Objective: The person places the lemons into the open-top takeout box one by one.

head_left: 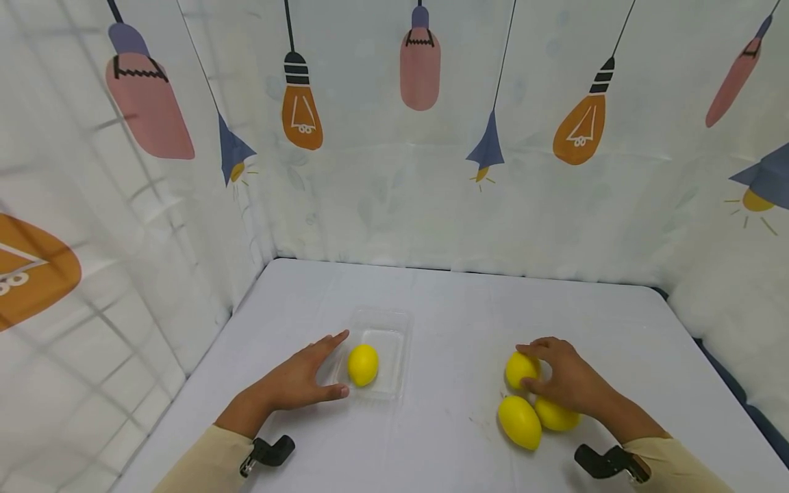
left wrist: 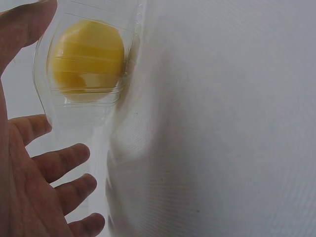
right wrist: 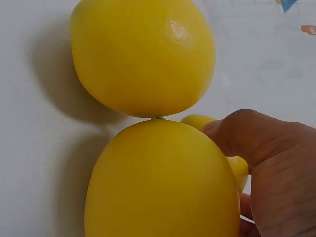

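Observation:
A clear plastic tray [head_left: 402,335] lies left of the table's middle with one yellow lemon [head_left: 362,365] in it. At the tray's left side is my left hand [head_left: 298,380], thumb and fingers spread apart around the edge; the left wrist view shows the lemon [left wrist: 88,59] through the tray wall. On the right, my right hand [head_left: 567,376] holds a lemon [head_left: 518,370] between thumb and fingers. Two more lemons lie just below it, one in front [head_left: 520,422] and one [head_left: 557,416] under the hand. In the right wrist view these two mostly hide the held lemon [right wrist: 239,170].
A white cloth covers the table [head_left: 453,342]. White curtains [head_left: 382,192] printed with lamps and bulbs surround it at the back and sides. Black mounts [head_left: 274,452] sit at both wrists, over beige sleeves.

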Action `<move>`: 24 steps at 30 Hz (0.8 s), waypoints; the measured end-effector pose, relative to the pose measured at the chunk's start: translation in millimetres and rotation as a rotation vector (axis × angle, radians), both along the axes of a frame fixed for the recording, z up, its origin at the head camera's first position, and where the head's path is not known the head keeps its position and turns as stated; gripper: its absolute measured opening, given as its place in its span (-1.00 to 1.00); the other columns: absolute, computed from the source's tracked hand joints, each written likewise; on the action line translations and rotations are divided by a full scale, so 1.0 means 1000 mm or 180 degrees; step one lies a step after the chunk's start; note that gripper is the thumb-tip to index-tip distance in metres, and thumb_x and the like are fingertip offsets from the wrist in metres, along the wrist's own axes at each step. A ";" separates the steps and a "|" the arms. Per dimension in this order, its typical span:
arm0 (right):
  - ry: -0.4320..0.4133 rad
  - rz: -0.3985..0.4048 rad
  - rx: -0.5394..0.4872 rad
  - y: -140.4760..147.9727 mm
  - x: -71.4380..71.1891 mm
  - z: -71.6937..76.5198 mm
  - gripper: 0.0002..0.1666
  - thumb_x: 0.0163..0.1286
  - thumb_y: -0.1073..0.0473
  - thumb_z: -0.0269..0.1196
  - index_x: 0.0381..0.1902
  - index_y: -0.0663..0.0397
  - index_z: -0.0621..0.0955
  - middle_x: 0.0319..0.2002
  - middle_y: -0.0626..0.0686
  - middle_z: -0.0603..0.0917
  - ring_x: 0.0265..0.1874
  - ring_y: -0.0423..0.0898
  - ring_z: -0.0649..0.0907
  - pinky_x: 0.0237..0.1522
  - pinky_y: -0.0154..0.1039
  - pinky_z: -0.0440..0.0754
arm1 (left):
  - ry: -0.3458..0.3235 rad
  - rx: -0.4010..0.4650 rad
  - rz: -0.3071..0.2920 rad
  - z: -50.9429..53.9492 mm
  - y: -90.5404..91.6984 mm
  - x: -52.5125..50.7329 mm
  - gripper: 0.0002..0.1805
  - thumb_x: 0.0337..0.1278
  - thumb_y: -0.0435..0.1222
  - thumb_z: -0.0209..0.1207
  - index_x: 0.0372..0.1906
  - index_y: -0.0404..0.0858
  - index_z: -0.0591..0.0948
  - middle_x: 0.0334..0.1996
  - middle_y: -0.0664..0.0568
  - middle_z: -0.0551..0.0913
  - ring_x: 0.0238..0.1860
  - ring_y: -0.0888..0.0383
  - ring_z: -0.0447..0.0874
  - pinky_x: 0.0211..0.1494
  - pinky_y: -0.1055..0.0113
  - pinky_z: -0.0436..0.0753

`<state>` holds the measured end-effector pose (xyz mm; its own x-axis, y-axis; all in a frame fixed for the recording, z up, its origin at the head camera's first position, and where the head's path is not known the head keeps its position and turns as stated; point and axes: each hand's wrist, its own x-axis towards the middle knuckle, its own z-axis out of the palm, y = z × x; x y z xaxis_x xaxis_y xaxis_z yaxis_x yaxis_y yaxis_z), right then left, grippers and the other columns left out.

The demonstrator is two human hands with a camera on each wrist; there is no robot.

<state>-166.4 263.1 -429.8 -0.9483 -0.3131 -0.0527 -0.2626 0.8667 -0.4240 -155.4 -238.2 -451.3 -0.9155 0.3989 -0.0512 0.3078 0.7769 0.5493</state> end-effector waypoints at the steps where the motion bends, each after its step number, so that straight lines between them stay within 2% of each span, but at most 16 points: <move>1: -0.0013 0.0015 0.0008 0.000 0.000 0.000 -0.21 0.22 -0.11 0.52 0.37 -0.02 0.59 0.29 0.28 0.49 0.28 0.35 0.43 0.22 0.42 0.43 | 0.0006 0.0001 -0.0005 0.000 0.000 0.000 0.14 0.04 0.32 0.35 0.66 0.06 0.10 0.59 -0.09 0.16 0.56 -0.24 0.09 0.47 -0.33 0.15; 6: -0.0025 0.0134 -0.0024 0.001 0.000 -0.002 -0.23 0.28 0.01 0.47 0.42 -0.01 0.53 0.35 0.23 0.49 0.33 0.31 0.44 0.27 0.37 0.41 | 0.0032 0.0027 -0.0029 0.000 -0.002 0.001 0.14 0.05 0.31 0.36 0.66 0.04 0.11 0.58 -0.10 0.17 0.55 -0.24 0.10 0.48 -0.32 0.15; 12: -0.0078 0.0174 -0.0106 0.000 -0.002 -0.001 -0.15 0.25 -0.11 0.49 0.44 0.00 0.50 0.39 0.22 0.48 0.38 0.32 0.40 0.33 0.37 0.33 | 0.0048 0.0032 -0.0022 0.000 -0.002 0.002 0.14 0.05 0.30 0.36 0.66 0.04 0.11 0.58 -0.11 0.18 0.55 -0.24 0.11 0.48 -0.30 0.17; 16: -0.0128 0.0159 -0.0147 0.000 -0.004 0.000 -0.13 0.21 -0.10 0.53 0.42 0.01 0.51 0.40 0.23 0.47 0.39 0.33 0.40 0.34 0.36 0.33 | 0.0034 0.0022 -0.0016 0.000 -0.002 0.003 0.14 0.06 0.30 0.36 0.66 0.04 0.11 0.58 -0.12 0.18 0.55 -0.25 0.11 0.48 -0.31 0.17; 24: -0.0240 0.0001 -0.0077 -0.003 -0.007 0.004 -0.11 0.14 -0.15 0.56 0.37 0.01 0.54 0.24 0.19 0.59 0.24 0.26 0.53 0.24 0.34 0.46 | 0.0026 0.0015 -0.0046 0.002 -0.001 0.001 0.13 0.08 0.29 0.35 0.66 0.02 0.10 0.58 -0.15 0.17 0.54 -0.27 0.11 0.47 -0.33 0.18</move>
<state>-173.0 259.7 -425.8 -0.9417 -0.3155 -0.1164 -0.2295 0.8558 -0.4635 -154.9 -239.0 -449.3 -0.9101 0.4123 -0.0420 0.3233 0.7698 0.5503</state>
